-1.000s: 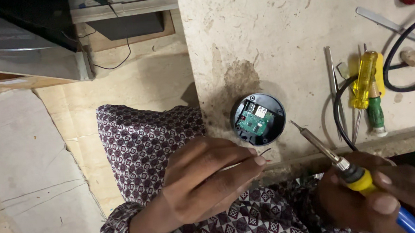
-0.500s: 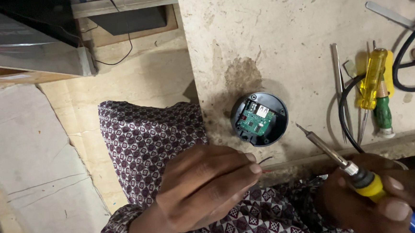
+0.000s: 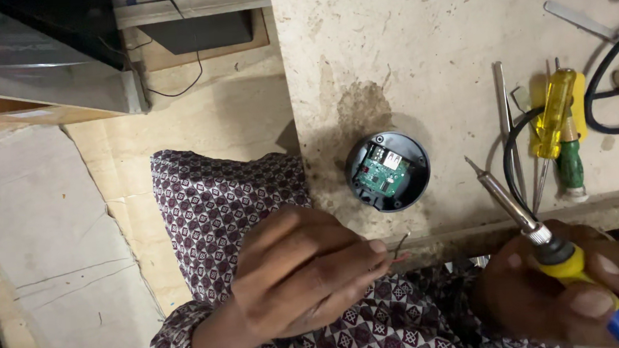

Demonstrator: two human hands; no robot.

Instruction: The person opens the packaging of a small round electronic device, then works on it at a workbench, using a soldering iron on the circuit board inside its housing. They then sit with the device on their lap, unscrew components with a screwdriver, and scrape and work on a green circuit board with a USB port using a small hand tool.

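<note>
Pinching a thin wire [image 3: 400,247] between fingertips, the left hand [image 3: 308,274] presents its end for tinning. The right hand [image 3: 581,286] grips the soldering iron [image 3: 535,232], tip toward 11 o'clock, near the open round device [image 3: 388,171] on the counter [image 3: 446,58].

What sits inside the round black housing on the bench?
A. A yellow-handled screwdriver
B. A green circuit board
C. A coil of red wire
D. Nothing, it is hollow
B: the round black housing lies open side up on the bench with a green circuit board seated inside, while the yellow-handled screwdriver lies apart to its right.
</note>
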